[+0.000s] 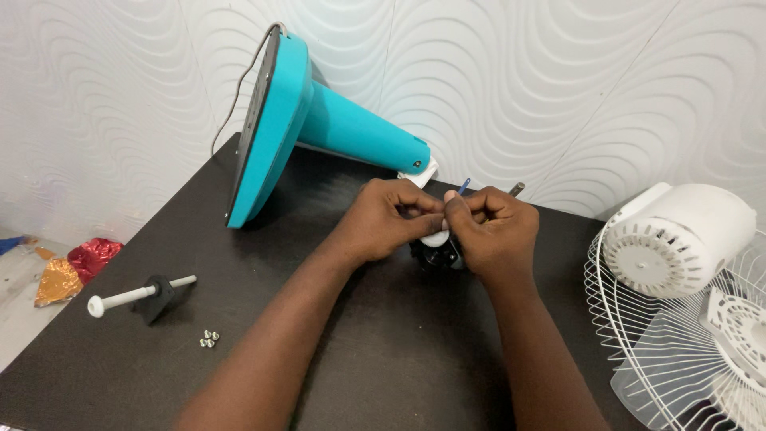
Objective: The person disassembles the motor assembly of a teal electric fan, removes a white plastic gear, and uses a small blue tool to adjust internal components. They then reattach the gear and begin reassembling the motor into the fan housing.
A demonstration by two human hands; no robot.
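head view looks down on a dark counter (383,351) against a white wavy wall. left hand (383,219) and right hand (495,227) meet at the middle, fingertips pinched together on a small black part with a white cap (436,246) that sits on the counter just below them; a thin blue wire (463,186) rises behind. a teal fan stand (319,120) lies tipped over behind the hands. a white bolt with black block (144,297) and small nuts (209,339) lie well left; a white motor housing (678,239) and wire grille (678,351) lie right.
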